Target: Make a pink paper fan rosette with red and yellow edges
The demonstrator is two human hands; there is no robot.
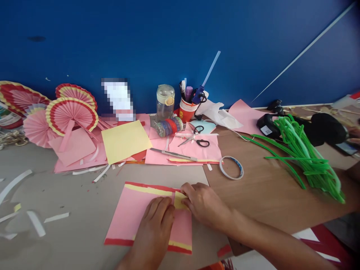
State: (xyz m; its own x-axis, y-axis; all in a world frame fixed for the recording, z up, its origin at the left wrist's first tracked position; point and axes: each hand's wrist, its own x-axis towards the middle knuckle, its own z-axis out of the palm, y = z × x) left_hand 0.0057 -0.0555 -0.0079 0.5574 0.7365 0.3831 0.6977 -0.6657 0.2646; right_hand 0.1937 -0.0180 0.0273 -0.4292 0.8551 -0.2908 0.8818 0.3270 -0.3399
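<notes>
A pink paper sheet (132, 213) with red and yellow strips along its far and near edges lies on the grey board in front of me. My left hand (156, 230) rests flat on its right half, fingers stretched forward. My right hand (204, 204) is at the sheet's far right corner, fingertips pressed together on the yellow strip (179, 200) where the paper folds.
Pink sheets, a yellow sheet (125, 140), scissors (197, 137), a utility knife (173, 153) and a tape ring (231, 167) lie beyond. Paper fans (70, 112) stand far left. A red cup of pens (188, 108) and a bottle (165, 101) sit by the blue wall. Green sticks (303, 153) lie right.
</notes>
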